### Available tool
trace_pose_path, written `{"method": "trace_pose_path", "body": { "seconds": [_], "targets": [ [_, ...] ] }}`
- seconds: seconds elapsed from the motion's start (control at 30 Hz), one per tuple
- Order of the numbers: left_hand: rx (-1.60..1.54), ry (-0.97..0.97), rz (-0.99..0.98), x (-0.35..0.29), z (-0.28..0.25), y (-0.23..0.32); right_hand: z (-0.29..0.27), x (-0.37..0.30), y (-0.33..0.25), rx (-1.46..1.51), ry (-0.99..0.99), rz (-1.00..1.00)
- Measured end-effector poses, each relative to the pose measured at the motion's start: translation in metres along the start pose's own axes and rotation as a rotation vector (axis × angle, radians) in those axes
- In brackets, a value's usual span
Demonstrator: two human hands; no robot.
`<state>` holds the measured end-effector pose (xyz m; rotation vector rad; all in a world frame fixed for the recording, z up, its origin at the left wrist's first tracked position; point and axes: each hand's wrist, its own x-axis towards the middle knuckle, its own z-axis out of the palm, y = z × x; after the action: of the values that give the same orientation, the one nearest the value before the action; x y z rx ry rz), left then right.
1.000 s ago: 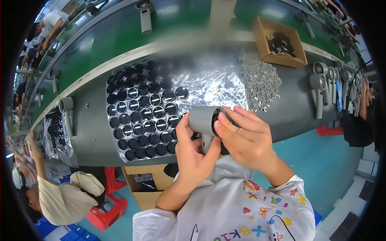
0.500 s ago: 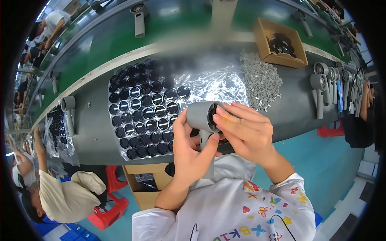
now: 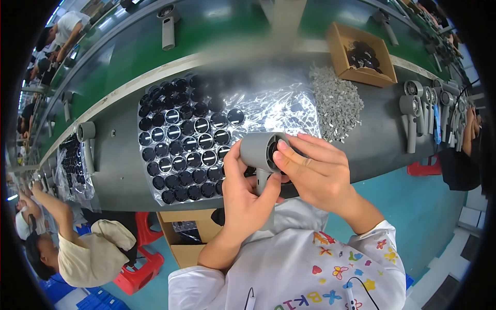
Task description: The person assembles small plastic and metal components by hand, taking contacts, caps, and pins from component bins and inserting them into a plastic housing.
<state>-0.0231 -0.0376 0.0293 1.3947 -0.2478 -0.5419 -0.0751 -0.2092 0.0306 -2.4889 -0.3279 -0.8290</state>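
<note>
My left hand is wrapped round the neck and head of a grey handheld fan, its thumb on the upper handle. The fan's round open end faces right, with a dark inner part showing in it. My right hand grips the rim of that end, thumb and fingertips pressed on the dark part; its fingers partly hide what lies there. Just beyond my left hand, rows of round black caps, some with light rings or bars, lie on clear plastic film on the dark table.
Small grey pieces are heaped right of the film, beside a cardboard box of black parts. Several grey fans stand at the far right. A green conveyor runs behind, carrying fans. A co-worker sits at left near red stools.
My hands and the fan stay nearly in place, with a slight shift of the right fingers. Fans on the conveyor have moved left. The co-worker at left has shifted, arm now bent.
</note>
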Motion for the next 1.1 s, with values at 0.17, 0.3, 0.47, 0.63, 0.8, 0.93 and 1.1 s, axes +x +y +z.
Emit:
{"method": "trace_pose_path", "body": {
  "seconds": [0.17, 0.3, 0.47, 0.63, 0.8, 0.93, 1.1],
  "targets": [
    [0.022, 0.005, -0.01, 0.0, 0.001, -0.002, 0.0, 0.002, -0.003, -0.053, -0.005, -0.022],
    [-0.054, -0.022, 0.109, 0.0, -0.001, -0.005, -0.012, 0.011, -0.005, 0.102, 0.005, 0.023],
    [-0.25, -0.167, -0.025, -0.004, -0.019, -0.002, -0.013, -0.003, -0.003, 0.696, 0.1, 0.291],
    [-0.043, -0.127, 0.335, 0.0, -0.019, -0.016, 0.004, -0.003, -0.014, 1.152, 0.023, 0.641],
    [-0.135, -0.112, 0.317, -0.005, -0.02, -0.018, 0.004, -0.003, -0.016, 1.202, -0.021, 0.642],
    [-0.129, -0.083, 0.303, -0.008, -0.018, -0.017, 0.007, -0.002, -0.021, 1.239, -0.009, 0.611],
    [0.123, -0.117, 0.474, -0.005, -0.02, -0.02, 0.016, -0.012, -0.018, 1.45, 0.053, 0.559]
  ]
}}
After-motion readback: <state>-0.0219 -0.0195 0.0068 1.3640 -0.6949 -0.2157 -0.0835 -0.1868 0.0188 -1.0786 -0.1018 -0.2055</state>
